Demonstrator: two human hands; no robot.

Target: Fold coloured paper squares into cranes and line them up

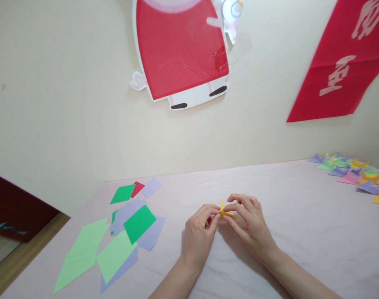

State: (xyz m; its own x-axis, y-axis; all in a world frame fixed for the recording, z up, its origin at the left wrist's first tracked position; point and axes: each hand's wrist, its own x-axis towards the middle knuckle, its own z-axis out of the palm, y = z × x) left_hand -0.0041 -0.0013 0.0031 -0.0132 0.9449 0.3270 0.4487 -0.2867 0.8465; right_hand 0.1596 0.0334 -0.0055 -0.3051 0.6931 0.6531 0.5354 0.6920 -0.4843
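A small folded yellow paper piece (226,212) is pinched between both my hands near the middle of the pale pink table (301,232). My left hand (199,234) grips its left side with thumb and fingers closed. My right hand (250,224) holds its right side, fingertips pressed on the folds. Much of the yellow piece is hidden by my fingers.
Loose coloured paper squares (127,232) in green, lilac and red lie scattered at the table's left. Several finished folded paper shapes (354,172) sit at the far right edge. A cream wall with a red cartoon cut-out (181,54) and a red banner (341,70) stands behind the table.
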